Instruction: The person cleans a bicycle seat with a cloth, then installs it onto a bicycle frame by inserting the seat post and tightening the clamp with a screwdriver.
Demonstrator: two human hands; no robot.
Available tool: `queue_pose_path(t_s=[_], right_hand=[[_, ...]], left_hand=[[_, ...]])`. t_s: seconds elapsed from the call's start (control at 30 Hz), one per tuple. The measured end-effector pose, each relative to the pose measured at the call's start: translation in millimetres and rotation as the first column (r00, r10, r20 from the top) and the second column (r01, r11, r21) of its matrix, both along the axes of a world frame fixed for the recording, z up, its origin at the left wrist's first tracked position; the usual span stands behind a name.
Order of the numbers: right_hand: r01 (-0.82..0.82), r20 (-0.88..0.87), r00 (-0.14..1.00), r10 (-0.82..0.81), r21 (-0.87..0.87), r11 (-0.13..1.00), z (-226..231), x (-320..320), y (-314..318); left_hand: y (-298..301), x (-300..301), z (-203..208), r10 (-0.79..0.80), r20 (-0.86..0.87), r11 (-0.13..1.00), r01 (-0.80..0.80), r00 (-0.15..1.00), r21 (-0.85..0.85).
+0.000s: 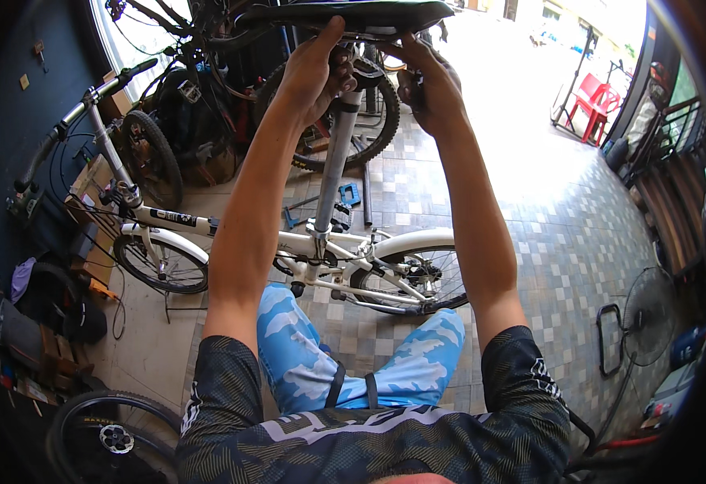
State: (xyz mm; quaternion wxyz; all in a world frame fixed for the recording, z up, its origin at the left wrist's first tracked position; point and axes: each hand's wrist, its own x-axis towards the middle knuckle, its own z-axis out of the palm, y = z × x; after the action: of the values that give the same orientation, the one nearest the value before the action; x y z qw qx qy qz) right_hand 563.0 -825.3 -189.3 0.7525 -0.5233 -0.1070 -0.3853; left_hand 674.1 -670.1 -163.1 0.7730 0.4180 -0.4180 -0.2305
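Note:
A black bicycle saddle (369,16) sits atop a long silver seatpost (338,157) at the upper middle. My left hand (314,71) grips the saddle's left part, thumb up against its side and fingers curled below. On the right part, my right hand (431,85) reaches under the saddle edge with its fingers bent and closed. The saddle hides some of the fingertips and whatever they touch beneath it. Below, the seatpost runs down into the white frame (361,256) of a small-wheeled bicycle, which stands sideways before my legs, handlebar (87,105) at the left.
Blue tools (350,194) lie on the tiled floor (530,242) behind the bicycle. More bicycles and wheels crowd the upper left. A loose wheel (111,436) rests at lower left. At the right stands a fan (648,315); red chairs (595,101) are by the bright opening.

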Motion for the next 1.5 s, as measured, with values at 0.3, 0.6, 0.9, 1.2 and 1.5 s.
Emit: queue_pose_path(t_s=[0.3,0.6,0.9,1.2,1.5], right_hand=[[0.031,0.010,0.999,-0.030,-0.070,0.997,17.0,9.1,-0.5],[0.047,0.043,0.998,-0.040,-0.167,0.985,25.8,13.6,4.5],[0.121,-0.054,0.990,-0.129,-0.131,0.984,22.4,3.0,-14.2],[-0.001,-0.078,0.997,0.001,0.001,1.000,-20.1,4.9,-38.0],[-0.053,-0.116,0.992,0.048,-0.038,0.998,-43.9,8.9,-48.5]], left_hand=[[12.2,26.8,-2.1,-0.042,0.173,0.999,0.041,0.984,0.011],[20.1,40.2,5.0,0.012,0.206,1.000,-0.011,0.978,-0.007],[-6.1,50.5,2.7,0.072,0.325,0.997,-0.075,0.943,-0.003],[-17.2,49.4,-9.1,0.152,0.452,0.956,-0.246,0.879,0.158],[-10.0,56.7,-15.5,0.150,0.480,0.920,-0.300,0.864,0.252]])
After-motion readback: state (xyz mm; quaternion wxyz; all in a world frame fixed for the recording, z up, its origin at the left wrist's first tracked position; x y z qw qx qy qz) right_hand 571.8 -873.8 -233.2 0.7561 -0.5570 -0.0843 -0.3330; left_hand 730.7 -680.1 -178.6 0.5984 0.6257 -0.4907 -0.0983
